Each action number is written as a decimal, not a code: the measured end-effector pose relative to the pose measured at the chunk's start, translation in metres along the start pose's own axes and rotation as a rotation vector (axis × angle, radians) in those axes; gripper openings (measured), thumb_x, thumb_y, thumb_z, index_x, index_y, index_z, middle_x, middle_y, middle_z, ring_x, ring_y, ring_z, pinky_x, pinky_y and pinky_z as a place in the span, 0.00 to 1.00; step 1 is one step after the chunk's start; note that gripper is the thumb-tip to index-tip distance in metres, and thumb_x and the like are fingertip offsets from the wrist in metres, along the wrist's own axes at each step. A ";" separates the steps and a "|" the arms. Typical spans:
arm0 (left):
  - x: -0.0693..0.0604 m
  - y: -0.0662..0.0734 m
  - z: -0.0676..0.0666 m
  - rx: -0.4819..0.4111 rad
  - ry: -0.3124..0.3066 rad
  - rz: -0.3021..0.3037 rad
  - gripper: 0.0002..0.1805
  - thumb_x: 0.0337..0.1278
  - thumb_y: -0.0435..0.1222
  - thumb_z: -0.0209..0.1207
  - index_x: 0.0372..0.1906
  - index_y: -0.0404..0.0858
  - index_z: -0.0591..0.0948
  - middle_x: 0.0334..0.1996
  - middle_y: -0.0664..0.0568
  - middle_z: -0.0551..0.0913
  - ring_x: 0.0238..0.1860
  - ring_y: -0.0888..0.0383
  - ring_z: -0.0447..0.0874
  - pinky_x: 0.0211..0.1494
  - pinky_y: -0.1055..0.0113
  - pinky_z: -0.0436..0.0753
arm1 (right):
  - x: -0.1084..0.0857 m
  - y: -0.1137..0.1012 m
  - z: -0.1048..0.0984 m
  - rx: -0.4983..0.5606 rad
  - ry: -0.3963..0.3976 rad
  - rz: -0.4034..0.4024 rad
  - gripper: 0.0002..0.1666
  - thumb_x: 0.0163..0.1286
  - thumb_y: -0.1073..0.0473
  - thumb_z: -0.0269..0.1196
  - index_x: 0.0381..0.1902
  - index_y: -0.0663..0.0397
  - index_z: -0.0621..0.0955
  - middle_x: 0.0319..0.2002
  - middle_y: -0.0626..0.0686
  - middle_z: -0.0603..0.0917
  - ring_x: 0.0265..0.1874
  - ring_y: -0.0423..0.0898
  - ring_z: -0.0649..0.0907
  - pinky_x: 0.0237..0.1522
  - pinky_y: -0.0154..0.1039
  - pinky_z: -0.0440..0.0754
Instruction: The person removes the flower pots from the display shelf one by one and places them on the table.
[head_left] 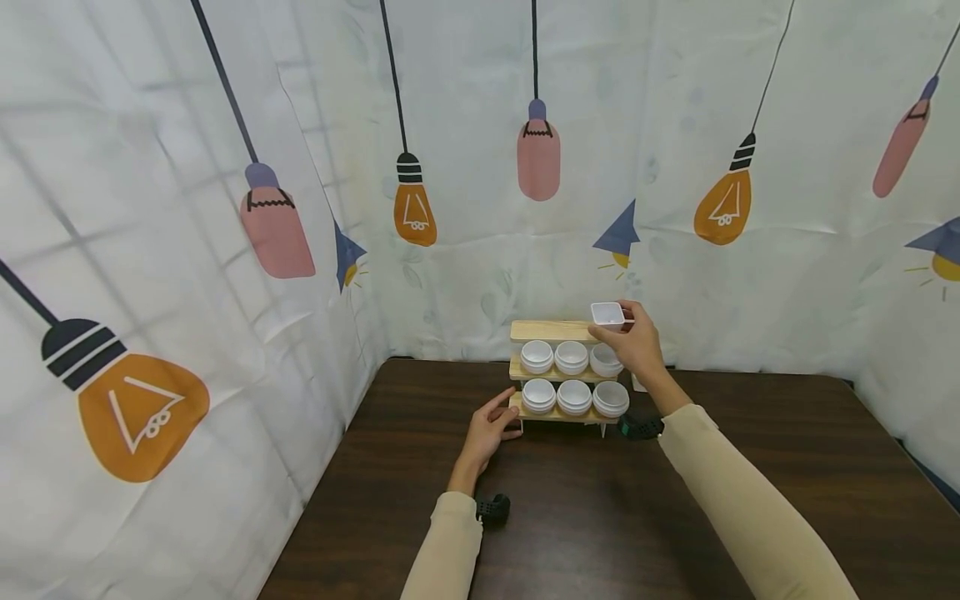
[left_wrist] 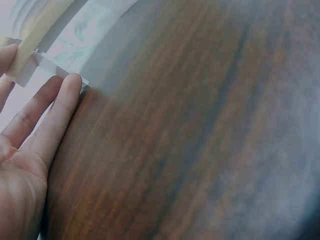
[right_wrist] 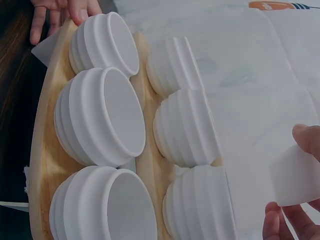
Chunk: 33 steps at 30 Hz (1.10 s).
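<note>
Your right hand (head_left: 636, 340), right of centre in the head view, holds a small white cup (head_left: 606, 315) at the right end of the top board of the wooden rack (head_left: 547, 331). The right wrist view places this cup at the lower right, between the thumb above and the fingers (right_wrist: 272, 222) below, which are set narrow upon it. The side grip probably serves to leave the cup's mouth free. Whether cup and board touch cannot be told.

Your left hand (head_left: 486, 425), at the rack's lower left, has its fingers slightly spread and fairly straight, resting against the left end of the lowest board. At the upper left of the left wrist view, two fingertips lie by the clear support (left_wrist: 47, 64) beneath that board. This contact presumably steadies the rack while your other hand works above.

The rack stands at the far side of the dark bench (head_left: 585, 517), near the cloth backdrop (head_left: 465, 283). Six white bowls (head_left: 574, 398), three on each of the lower two boards, sit mouth upward, side by side; the stepped boards seem meant to keep the rear row in reach over the front one.
</note>
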<state>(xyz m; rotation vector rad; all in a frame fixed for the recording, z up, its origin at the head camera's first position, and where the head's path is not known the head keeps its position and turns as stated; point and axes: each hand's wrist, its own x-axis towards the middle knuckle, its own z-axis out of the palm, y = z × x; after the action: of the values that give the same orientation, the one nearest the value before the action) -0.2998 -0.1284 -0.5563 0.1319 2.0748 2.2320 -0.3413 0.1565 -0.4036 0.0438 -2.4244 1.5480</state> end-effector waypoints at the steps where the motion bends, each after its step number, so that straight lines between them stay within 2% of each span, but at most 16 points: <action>1: 0.000 0.000 0.000 0.001 0.000 0.000 0.26 0.72 0.38 0.61 0.72 0.48 0.75 0.45 0.47 0.85 0.56 0.40 0.84 0.51 0.57 0.92 | -0.001 0.000 -0.001 -0.002 0.001 -0.002 0.46 0.66 0.48 0.73 0.75 0.55 0.66 0.63 0.64 0.73 0.54 0.57 0.77 0.48 0.37 0.78; 7: 0.001 0.000 -0.001 0.010 -0.006 0.005 0.26 0.73 0.39 0.61 0.73 0.48 0.75 0.46 0.47 0.85 0.53 0.48 0.86 0.53 0.56 0.91 | -0.003 0.004 -0.007 -0.018 0.008 -0.005 0.47 0.66 0.47 0.73 0.76 0.55 0.65 0.64 0.64 0.73 0.55 0.57 0.77 0.45 0.35 0.78; 14: 0.001 -0.001 -0.001 0.003 -0.023 0.006 0.27 0.73 0.38 0.60 0.73 0.48 0.74 0.47 0.47 0.84 0.56 0.42 0.84 0.53 0.57 0.91 | -0.006 0.014 -0.014 -0.014 0.015 0.008 0.46 0.67 0.47 0.72 0.76 0.56 0.65 0.64 0.65 0.73 0.54 0.56 0.76 0.42 0.30 0.77; 22: 0.001 -0.001 -0.002 -0.003 -0.025 0.006 0.27 0.73 0.38 0.60 0.74 0.48 0.74 0.46 0.48 0.84 0.53 0.48 0.85 0.53 0.57 0.91 | -0.009 0.023 -0.022 -0.026 0.018 0.003 0.47 0.67 0.46 0.72 0.75 0.57 0.65 0.63 0.65 0.73 0.53 0.54 0.76 0.42 0.27 0.76; 26: 0.000 0.000 -0.002 -0.004 -0.024 0.004 0.27 0.73 0.38 0.60 0.73 0.48 0.74 0.46 0.49 0.85 0.54 0.47 0.85 0.53 0.57 0.91 | -0.010 0.027 -0.025 -0.029 0.022 0.003 0.47 0.67 0.46 0.72 0.75 0.58 0.65 0.63 0.66 0.73 0.54 0.56 0.76 0.44 0.29 0.76; 33: -0.001 0.000 -0.002 -0.004 -0.027 0.003 0.27 0.73 0.39 0.60 0.73 0.48 0.74 0.46 0.49 0.84 0.53 0.47 0.85 0.54 0.57 0.91 | -0.012 0.037 -0.032 -0.027 0.036 0.014 0.47 0.67 0.46 0.72 0.75 0.59 0.65 0.61 0.66 0.74 0.53 0.54 0.77 0.39 0.25 0.76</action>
<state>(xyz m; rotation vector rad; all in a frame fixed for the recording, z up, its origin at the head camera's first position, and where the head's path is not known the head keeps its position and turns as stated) -0.2994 -0.1306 -0.5560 0.1643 2.0582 2.2234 -0.3294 0.1994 -0.4271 -0.0057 -2.4223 1.5088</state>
